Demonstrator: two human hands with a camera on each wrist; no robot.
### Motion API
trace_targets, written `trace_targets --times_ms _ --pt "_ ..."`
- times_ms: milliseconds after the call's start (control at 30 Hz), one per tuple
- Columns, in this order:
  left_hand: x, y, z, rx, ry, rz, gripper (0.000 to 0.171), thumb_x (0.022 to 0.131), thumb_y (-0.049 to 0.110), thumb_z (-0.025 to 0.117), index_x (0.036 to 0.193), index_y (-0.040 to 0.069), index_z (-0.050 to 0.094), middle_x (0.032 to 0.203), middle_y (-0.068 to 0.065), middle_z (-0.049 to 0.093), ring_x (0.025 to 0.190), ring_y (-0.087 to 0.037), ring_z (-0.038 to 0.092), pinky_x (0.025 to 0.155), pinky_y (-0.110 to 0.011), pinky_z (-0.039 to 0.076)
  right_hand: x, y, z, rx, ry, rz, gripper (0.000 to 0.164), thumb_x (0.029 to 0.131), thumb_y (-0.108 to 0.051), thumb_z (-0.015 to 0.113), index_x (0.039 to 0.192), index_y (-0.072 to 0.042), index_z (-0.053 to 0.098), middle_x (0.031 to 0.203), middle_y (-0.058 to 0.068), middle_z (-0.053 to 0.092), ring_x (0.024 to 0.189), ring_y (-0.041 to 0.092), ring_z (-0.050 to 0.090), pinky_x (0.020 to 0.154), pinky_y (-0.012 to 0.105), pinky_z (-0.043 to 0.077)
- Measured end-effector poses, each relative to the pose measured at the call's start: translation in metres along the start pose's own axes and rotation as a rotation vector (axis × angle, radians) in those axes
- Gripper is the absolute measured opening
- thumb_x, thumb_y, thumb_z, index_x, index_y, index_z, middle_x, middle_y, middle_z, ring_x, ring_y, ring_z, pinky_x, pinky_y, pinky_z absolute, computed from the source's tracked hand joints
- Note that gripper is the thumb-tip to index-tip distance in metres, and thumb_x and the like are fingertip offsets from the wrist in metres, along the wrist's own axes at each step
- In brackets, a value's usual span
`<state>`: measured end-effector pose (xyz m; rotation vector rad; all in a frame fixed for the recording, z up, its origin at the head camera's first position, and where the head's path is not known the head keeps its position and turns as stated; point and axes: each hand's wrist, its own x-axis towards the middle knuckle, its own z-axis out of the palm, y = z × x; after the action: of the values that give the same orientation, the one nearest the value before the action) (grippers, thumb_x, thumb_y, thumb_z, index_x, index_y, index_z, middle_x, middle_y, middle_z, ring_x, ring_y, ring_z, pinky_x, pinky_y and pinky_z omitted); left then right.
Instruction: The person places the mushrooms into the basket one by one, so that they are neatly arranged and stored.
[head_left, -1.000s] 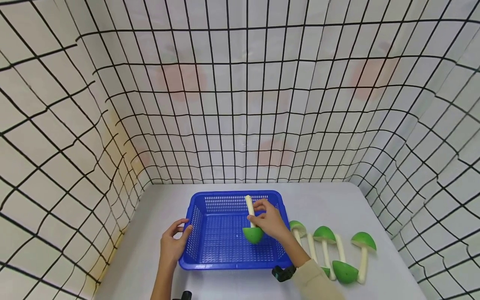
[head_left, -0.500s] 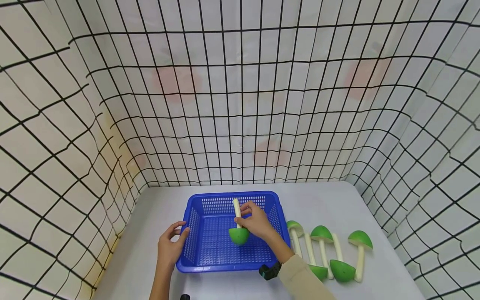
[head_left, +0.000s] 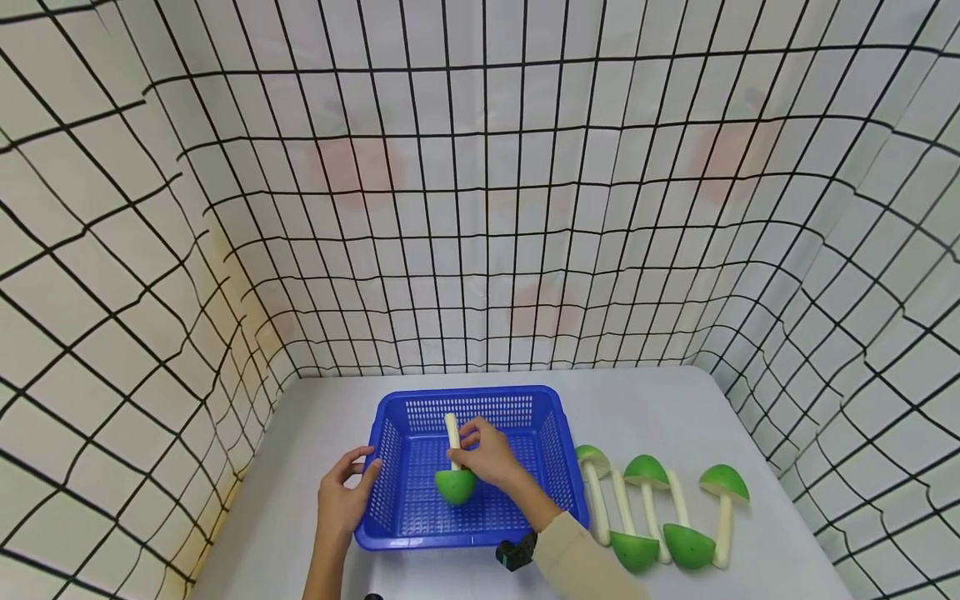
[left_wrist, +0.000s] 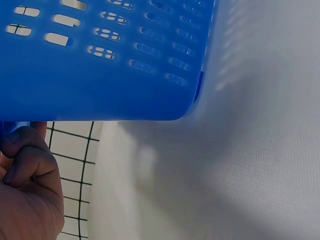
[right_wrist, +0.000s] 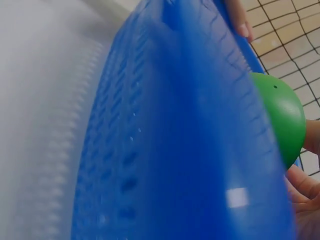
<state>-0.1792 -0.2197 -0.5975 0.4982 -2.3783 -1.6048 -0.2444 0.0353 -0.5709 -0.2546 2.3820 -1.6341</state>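
My right hand (head_left: 489,454) pinches the pale stem of a toy mushroom (head_left: 455,487), its green cap pointing down, over the inside of a blue plastic basket (head_left: 450,540). In the right wrist view the green cap (right_wrist: 284,117) shows past the basket's wall (right_wrist: 220,130), with part of the hand beside it. My left hand (head_left: 341,496) grips the basket's left rim between thumb and fingers. The left wrist view shows those curled fingers (left_wrist: 32,162) at the rim, under the slotted basket wall (left_wrist: 90,95).
Several more green-capped mushrooms lie in a row right of the basket, among them one at the far right (head_left: 724,483) and one cap-down (head_left: 688,546). A black wire grid (head_left: 487,273) over white sheeting encloses the white table (head_left: 637,400) at back and sides.
My right hand has carried the mushroom leftward and a little lower, from the basket's right part to nearer its middle. The left hand keeps its hold on the rim.
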Motion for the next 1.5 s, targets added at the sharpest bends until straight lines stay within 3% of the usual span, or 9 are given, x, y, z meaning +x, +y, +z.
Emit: trace_targets --times_ms 233,433,733,967,1367,1500 --pt "0.000 -0.002 0.001 -0.014 0.007 -0.005 0.034 0.095 0.030 0.076 0.126 0.018 0.070 0.103 -0.017 0.069 0.071 -0.021 0.065 0.059 -0.024 0.055 0.004 -0.001 0.020 0.027 -0.020 0.034 0.040 0.089 -0.015 0.080 0.119 -0.002 0.057 0.101 0.011 0.069 0.077 0.017 0.069 0.063 0.031 0.059" --pt "0.000 -0.002 0.002 -0.008 0.013 -0.003 0.034 0.095 0.032 0.075 0.126 0.018 0.070 0.104 -0.016 0.070 0.077 -0.023 0.066 0.062 -0.024 0.055 0.006 -0.001 0.039 0.043 -0.044 0.059 0.038 0.088 -0.016 0.081 0.117 -0.003 0.060 0.092 0.008 0.071 0.073 0.016 0.070 0.061 0.031 0.058" --pt "-0.001 -0.003 0.001 0.001 0.017 -0.013 0.036 0.096 0.035 0.074 0.127 0.018 0.070 0.104 -0.016 0.070 0.077 -0.022 0.065 0.062 -0.023 0.056 0.011 0.000 0.067 0.070 -0.015 0.068 0.036 0.085 -0.011 0.082 0.112 -0.001 0.060 0.086 0.008 0.069 0.066 0.016 0.070 0.058 0.029 0.059" --pt "0.001 -0.003 0.002 -0.014 0.018 0.006 0.034 0.095 0.033 0.076 0.125 0.019 0.071 0.101 -0.014 0.071 0.089 -0.028 0.065 0.064 -0.023 0.054 0.012 -0.002 0.076 0.065 0.000 0.086 0.036 0.085 -0.010 0.083 0.111 0.000 0.061 0.083 0.007 0.070 0.062 0.015 0.070 0.056 0.028 0.059" --pt "0.000 -0.004 0.002 -0.017 0.020 0.000 0.035 0.095 0.036 0.075 0.126 0.020 0.071 0.103 -0.016 0.071 0.074 -0.021 0.065 0.062 -0.024 0.057 0.014 -0.001 0.085 0.061 -0.049 0.123 0.034 0.084 -0.010 0.084 0.109 -0.001 0.062 0.079 0.005 0.070 0.060 0.013 0.070 0.056 0.028 0.058" --pt "-0.001 -0.005 0.002 -0.013 0.013 0.001 0.039 0.095 0.039 0.074 0.128 0.018 0.070 0.105 -0.017 0.071 0.077 -0.020 0.066 0.065 -0.028 0.061 0.013 0.001 0.087 0.055 -0.043 0.127 0.035 0.084 -0.011 0.084 0.109 0.000 0.063 0.080 0.005 0.071 0.063 0.014 0.070 0.058 0.029 0.059"
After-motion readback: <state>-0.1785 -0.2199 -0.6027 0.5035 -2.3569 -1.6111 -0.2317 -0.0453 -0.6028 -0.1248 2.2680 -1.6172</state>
